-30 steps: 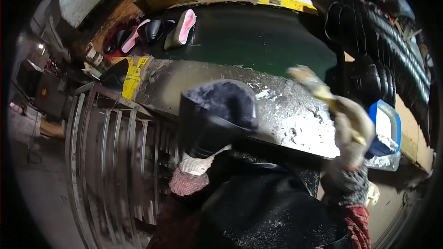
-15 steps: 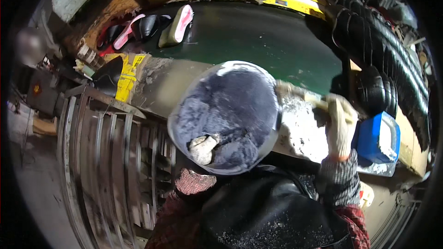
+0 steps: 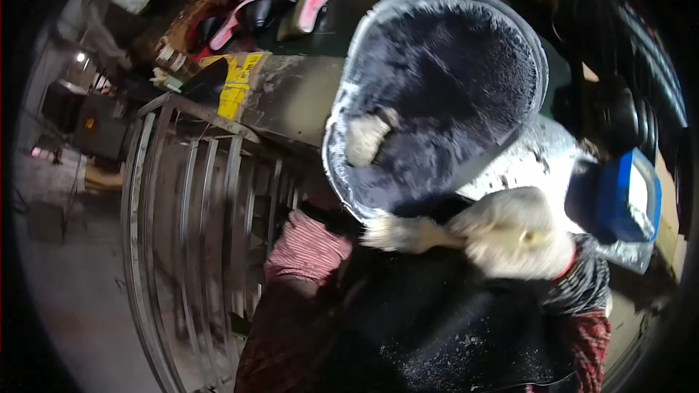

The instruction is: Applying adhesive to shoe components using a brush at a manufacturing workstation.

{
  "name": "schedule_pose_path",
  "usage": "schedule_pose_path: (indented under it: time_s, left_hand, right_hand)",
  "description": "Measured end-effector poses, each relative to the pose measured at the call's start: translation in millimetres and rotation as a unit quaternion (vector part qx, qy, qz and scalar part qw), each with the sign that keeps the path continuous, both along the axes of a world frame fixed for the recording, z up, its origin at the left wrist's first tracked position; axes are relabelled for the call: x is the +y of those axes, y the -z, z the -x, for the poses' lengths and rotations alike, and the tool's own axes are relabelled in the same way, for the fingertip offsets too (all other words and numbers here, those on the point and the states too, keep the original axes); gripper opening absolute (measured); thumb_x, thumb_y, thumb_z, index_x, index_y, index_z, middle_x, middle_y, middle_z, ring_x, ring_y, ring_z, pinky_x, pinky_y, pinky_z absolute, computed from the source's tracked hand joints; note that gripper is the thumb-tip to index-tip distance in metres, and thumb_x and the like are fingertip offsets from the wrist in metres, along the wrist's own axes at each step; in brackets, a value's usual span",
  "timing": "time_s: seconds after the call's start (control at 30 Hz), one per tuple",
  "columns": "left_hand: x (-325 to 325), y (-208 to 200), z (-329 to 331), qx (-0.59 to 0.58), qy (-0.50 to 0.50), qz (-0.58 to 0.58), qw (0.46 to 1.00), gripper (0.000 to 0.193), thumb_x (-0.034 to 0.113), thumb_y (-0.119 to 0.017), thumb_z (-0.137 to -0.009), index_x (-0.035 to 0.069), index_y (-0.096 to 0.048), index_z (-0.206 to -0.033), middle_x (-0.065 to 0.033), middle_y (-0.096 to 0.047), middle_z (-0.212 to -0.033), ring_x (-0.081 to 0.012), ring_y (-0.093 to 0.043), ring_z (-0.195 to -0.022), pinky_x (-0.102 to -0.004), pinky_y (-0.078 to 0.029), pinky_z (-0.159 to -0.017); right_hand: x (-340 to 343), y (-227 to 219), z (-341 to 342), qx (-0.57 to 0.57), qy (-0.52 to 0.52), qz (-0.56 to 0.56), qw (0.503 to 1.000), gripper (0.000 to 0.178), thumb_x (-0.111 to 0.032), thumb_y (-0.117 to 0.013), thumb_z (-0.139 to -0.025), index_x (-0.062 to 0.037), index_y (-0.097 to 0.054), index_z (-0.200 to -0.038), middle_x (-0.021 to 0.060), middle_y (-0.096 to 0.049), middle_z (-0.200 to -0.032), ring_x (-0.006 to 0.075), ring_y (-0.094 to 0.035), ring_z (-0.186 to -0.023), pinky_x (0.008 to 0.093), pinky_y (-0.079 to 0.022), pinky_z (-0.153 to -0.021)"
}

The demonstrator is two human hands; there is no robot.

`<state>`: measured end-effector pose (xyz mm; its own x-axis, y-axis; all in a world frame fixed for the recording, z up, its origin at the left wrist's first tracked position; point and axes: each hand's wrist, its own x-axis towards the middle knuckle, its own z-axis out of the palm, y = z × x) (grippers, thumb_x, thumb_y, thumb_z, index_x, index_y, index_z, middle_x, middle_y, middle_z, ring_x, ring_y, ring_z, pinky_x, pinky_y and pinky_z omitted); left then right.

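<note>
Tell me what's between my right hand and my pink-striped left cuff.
The head view shows a brush, held in your right hand, bristles toward the cuff.

The lined piece [image 3: 451, 65] blocks the way over the middle of the bench [image 3: 298, 94], and the left hand [image 3: 366, 140] takes up its left inner side. A hand could pass left of it, along the strip of bench toward the yellow tape [image 3: 240, 86]; behind that strip stand the soles [image 3: 313, 7], and nearer, the rack [image 3: 191, 211] bars the lower left. On the right, a gap runs between the piece and the blue tub [image 3: 632, 200], with the right hand [image 3: 520, 236] and brush [image 3: 400, 233] across its near end.
</note>
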<state>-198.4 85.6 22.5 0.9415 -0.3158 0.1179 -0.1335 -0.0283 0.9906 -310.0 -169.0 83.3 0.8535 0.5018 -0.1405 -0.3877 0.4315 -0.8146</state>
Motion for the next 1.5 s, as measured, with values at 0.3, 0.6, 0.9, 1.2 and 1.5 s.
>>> schedule_pose_path:
  time_s: [0.3,0.6,0.9,1.2,1.5]
  left_hand:
    - [-33,4,11,-0.075,0.09,-0.037,0.992,0.038,0.023,-0.055,-0.093,0.005,-0.049,-0.126,-0.0097,-0.052,-0.129,-0.0201,-0.05,-0.114,-0.0363,-0.043,-0.097]
    - [-29,55,41,-0.2,-0.014,-0.269,0.942,0.037,0.023,-0.062,-0.089,0.003,-0.054,-0.118,-0.0098,-0.058,-0.115,-0.025,-0.053,-0.107,-0.0387,-0.045,-0.094]
    - [-78,55,64,0.304,0.16,0.293,0.892,0.026,0.017,-0.052,-0.093,-0.001,-0.056,-0.112,-0.0145,-0.06,-0.108,-0.0262,-0.061,-0.095,-0.0378,-0.054,-0.077]
    - [-50,75,79,0.403,0.139,0.326,0.844,0.035,0.03,-0.052,-0.092,0.0,-0.059,-0.107,-0.0157,-0.063,-0.098,-0.0297,-0.062,-0.087,-0.0387,-0.054,-0.073]
    - [-13,41,-12,0.237,-0.013,0.119,0.964,0.046,0.044,-0.051,-0.091,0.001,-0.063,-0.102,-0.0169,-0.066,-0.088,-0.0331,-0.064,-0.08,-0.0395,-0.053,-0.07]
  right_hand:
    - [-73,30,56,-0.348,0.342,0.463,0.74,0.014,-0.008,-0.061,-0.087,0.0054,-0.064,-0.087,0.0066,-0.066,-0.072,0.0107,-0.062,-0.066,0.0221,-0.051,-0.06]
    - [-110,64,36,-0.386,0.494,0.332,0.705,0.022,-0.002,-0.063,-0.086,0.0065,-0.059,-0.107,0.0135,-0.065,-0.093,0.0176,-0.064,-0.081,0.0255,-0.053,-0.071]
    - [-99,26,65,-0.265,0.531,0.364,0.718,0.016,-0.008,-0.056,-0.092,0.0048,-0.062,-0.099,0.0117,-0.065,-0.082,0.0145,-0.063,-0.069,0.0239,-0.051,-0.062]
    - [-39,-24,8,-0.631,0.272,0.312,0.656,0.032,-0.016,-0.074,-0.076,-0.0011,-0.064,-0.102,0.0081,-0.061,-0.067,0.0245,-0.062,-0.058,0.0329,-0.05,-0.051]
    - [-56,13,-5,-0.376,0.353,0.393,0.761,0.021,-0.011,-0.069,-0.075,0.0001,-0.067,-0.093,0.0115,-0.066,-0.075,0.0229,-0.064,-0.063,0.0292,-0.052,-0.06]
